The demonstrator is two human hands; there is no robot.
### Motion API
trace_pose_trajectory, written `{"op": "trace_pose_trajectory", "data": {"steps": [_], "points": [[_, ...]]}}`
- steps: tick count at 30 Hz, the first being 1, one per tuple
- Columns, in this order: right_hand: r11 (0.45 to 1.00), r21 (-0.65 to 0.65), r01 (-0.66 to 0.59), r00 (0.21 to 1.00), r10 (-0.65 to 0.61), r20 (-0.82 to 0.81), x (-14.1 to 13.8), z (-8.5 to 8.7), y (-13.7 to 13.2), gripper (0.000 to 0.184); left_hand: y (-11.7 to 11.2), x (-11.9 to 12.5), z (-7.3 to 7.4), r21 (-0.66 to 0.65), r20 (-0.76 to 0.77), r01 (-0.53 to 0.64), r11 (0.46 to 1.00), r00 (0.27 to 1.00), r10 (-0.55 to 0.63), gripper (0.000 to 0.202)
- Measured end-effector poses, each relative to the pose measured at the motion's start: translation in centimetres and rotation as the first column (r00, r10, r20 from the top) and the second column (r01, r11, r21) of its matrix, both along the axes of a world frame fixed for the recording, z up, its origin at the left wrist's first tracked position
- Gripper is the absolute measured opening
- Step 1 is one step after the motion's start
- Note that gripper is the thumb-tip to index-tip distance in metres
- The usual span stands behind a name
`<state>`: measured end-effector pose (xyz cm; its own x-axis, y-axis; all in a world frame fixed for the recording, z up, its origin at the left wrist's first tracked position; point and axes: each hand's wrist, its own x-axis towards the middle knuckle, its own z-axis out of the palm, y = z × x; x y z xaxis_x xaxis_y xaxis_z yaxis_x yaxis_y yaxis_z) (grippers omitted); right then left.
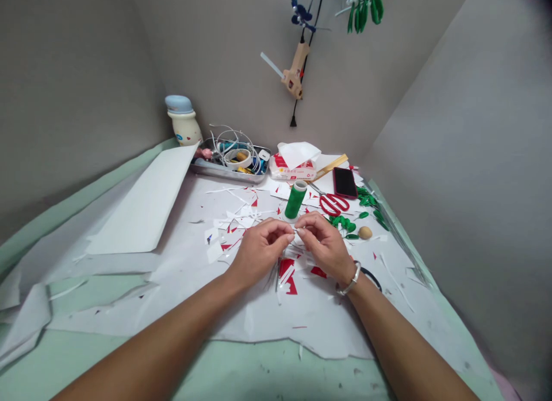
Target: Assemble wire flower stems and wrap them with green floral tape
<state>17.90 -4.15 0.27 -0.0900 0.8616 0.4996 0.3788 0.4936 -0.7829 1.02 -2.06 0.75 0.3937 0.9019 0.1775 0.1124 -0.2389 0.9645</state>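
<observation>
Two bare arms reach in from the bottom corners and lean toward each other, so they make a pointy roof shape over the white paper sheet (181,297). The left hand (262,248) has its back up, its fingers curled in, and its thumb pointing across to the other hand. The right hand (321,245) is bent over too, with its knuckles high and its thumb and pointer finger tips close together. Both hands have a tight little pinch on a tiny, thin, pale piece (295,232), which sits right between the fingertips, just in front of the green thread spool (295,201). It is too small to tell what it is. Some thin grey wires (272,276) show below the left hand, but I can't tell if that hand holds them. A shiny silver bracelet (350,279) goes around the right wrist. Under and near the hands lie red and white paper scraps (288,274). To the right of the spool are red-handled scissors (334,204), shiny green leaf shapes (344,222) and a round tan ball (364,233)
</observation>
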Motion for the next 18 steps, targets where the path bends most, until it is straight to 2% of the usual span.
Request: {"op": "trace_pose_trajectory", "data": {"steps": [18], "points": [[0.999,0.039,0.001,1.000,-0.001,0.012,-0.05,-0.04,0.07,0.007,-0.18,-0.09,0.55,0.105,-0.077,-0.024,0.994,0.997,0.032,0.015]]}}
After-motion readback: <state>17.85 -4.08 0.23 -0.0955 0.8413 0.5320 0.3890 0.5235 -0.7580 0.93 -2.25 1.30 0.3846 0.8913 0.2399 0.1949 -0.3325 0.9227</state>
